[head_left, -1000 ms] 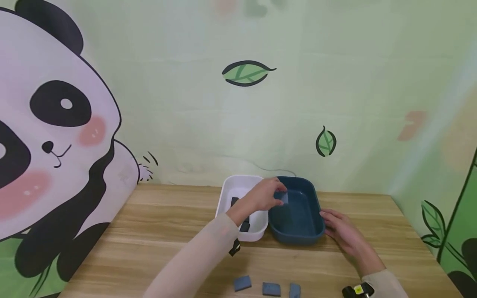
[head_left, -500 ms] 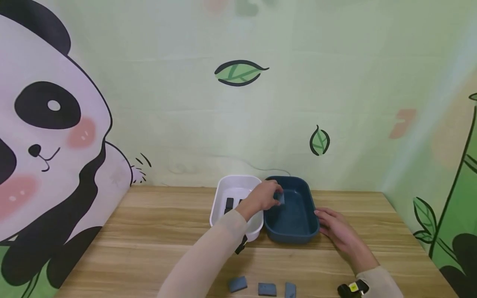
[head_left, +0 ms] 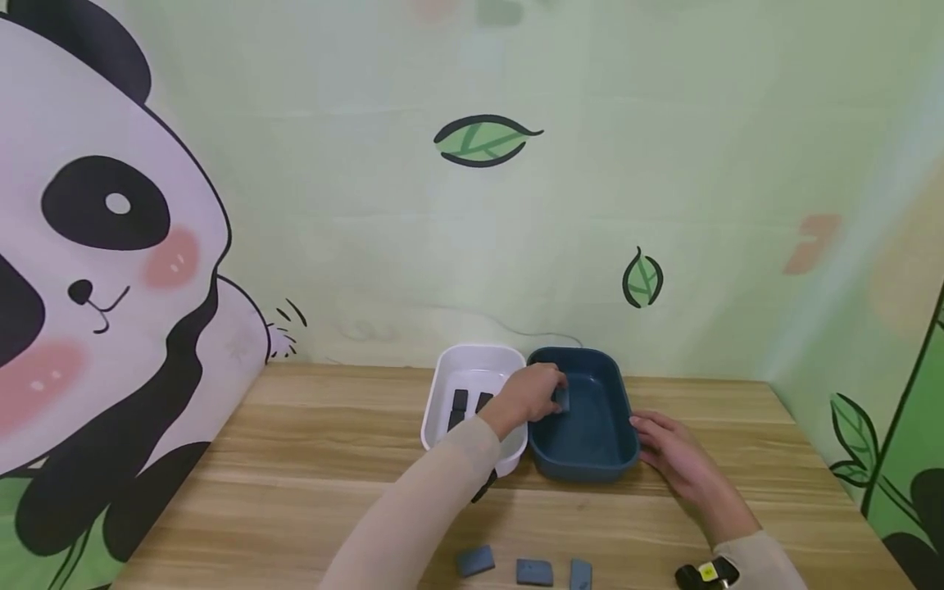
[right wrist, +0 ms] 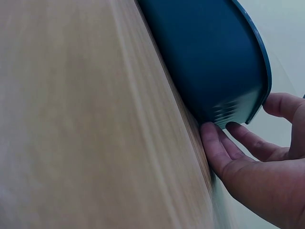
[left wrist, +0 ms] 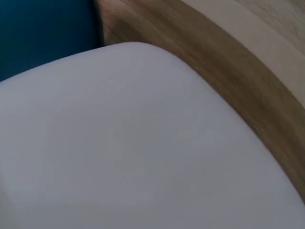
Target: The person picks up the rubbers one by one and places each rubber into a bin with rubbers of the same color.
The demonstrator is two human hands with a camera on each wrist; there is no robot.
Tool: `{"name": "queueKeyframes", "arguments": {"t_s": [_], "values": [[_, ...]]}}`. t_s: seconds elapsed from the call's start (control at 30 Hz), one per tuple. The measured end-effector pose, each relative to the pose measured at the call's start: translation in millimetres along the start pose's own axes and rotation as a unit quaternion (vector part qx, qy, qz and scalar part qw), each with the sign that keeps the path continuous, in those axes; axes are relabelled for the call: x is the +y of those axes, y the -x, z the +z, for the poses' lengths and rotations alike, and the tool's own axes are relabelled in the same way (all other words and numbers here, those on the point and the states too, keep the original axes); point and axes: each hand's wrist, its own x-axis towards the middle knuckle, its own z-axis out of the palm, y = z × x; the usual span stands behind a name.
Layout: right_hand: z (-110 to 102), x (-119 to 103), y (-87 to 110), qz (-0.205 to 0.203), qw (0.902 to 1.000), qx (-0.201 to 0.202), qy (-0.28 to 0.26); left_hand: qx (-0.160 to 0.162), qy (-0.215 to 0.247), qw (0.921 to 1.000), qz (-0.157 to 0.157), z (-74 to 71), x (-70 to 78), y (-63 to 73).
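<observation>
My left hand (head_left: 525, 395) pinches a small blue-grey block (head_left: 563, 399) just inside the left wall of the dark blue bin (head_left: 586, 473). Beside that bin on the left stands a white bin (head_left: 433, 393), with several black blocks (head_left: 460, 400) lying in it; my left forearm hides part of them. My right hand (head_left: 682, 459) touches the outer right side of the blue bin. In the right wrist view its fingertips (right wrist: 208, 130) lie against the wall low down, and the thumb sits near the rim. Neither left fingers nor block show in the left wrist view.
Three blue-grey blocks lie in a row at the front of the wooden table (head_left: 310, 459): a left one (head_left: 475, 560), a middle one (head_left: 534, 572) and a right one (head_left: 580, 574). Behind the table hangs a green backdrop (head_left: 369, 205) with a panda.
My left hand has lowered the block slightly into the blue bin, close to its left wall. The right hand stays at the bin's outer side. The head view has shifted a little.
</observation>
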Motion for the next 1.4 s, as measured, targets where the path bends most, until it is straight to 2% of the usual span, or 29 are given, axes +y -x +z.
{"name": "queueKeyframes", "arguments": {"t_s": [0.23,0.4,0.6,0.87,0.97,1.07,1.2,1.3,1.4], "values": [[-1,1,0.9,0.006,1.0,0.001,0.005,0.011,-0.054,0.9984,-0.007,9.3,3.0,-6.5],[-1,1,-0.2,0.007,1.0,0.0,-0.001,0.004,-0.06,0.9981,-0.014,10.2,2.9,-7.2],[-3,1,3.2,0.005,1.0,0.0,-0.005,-0.002,-0.077,0.997,-0.004,13.5,5.6,-7.9],[-1,-2,0.3,0.003,1.0,-0.001,-0.007,-0.005,-0.06,0.9981,0.015,7.6,3.3,-6.8],[0,-1,-0.3,0.002,0.9999,0.001,-0.012,0.008,-0.049,0.9985,0.024,5.2,2.6,-4.0],[2,1,-0.2,0.006,0.9999,0.001,-0.013,0.029,-0.027,0.9987,0.034,-0.3,3.0,3.0],[4,3,-1.6,0.007,0.9999,-0.003,-0.013,0.054,0.016,0.9972,0.05,-18.1,4.9,22.0],[2,3,-3.4,0.005,0.9999,-0.002,-0.011,0.066,0.044,0.9939,0.076,-34.3,7.2,42.8],[0,2,-3.5,0.007,0.9999,0.003,-0.007,0.077,0.061,0.9894,0.107,-44.6,9.7,68.9]]}}
